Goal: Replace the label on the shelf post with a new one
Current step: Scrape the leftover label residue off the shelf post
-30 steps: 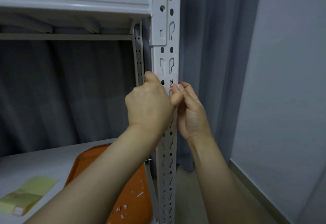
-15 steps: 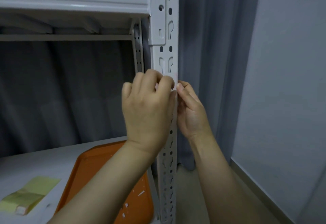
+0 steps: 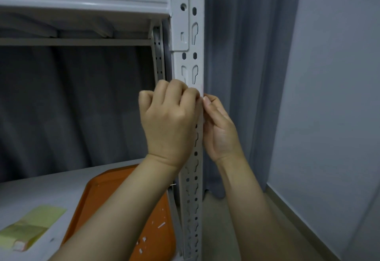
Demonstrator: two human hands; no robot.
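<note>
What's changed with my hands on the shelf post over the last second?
The left hand turned from thumb-up against the shelf post to fingers curled across its front, covering where red marks showed. The right hand stays at the post's right edge; orange tray and yellow paper unmoved.

Raises both forearms steeply, wrists close together. Shows the left hand (image 3: 170, 121) from the back, fingers curled into a loose fist with the knuckles uppermost. Sets the right hand (image 3: 220, 129) just beside it, palm facing inward, thumb tip up against the left knuckles, fingertips hidden.
</note>
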